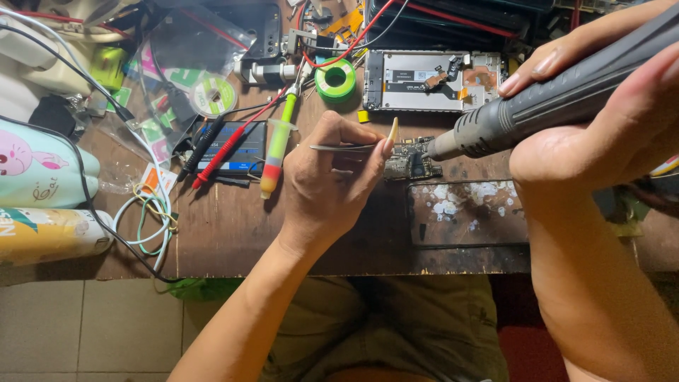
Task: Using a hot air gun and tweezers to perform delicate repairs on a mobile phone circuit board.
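Observation:
My left hand (332, 180) grips thin metal tweezers (339, 148), with their tips hidden behind my thumb near a small dark circuit board (414, 164) on the wooden table (233, 233). My right hand (601, 134) holds a grey hot-air handpiece (537, 113). Its metal nozzle (442, 143) points at the board's right end, just above it.
An opened phone frame (431, 79) lies behind the board. A green solder spool (335, 79), a flux syringe (277, 152), red and black probes on a meter (237, 148), cables and two bottles (42, 205) crowd the left. A scorched pad (467, 212) lies below the nozzle.

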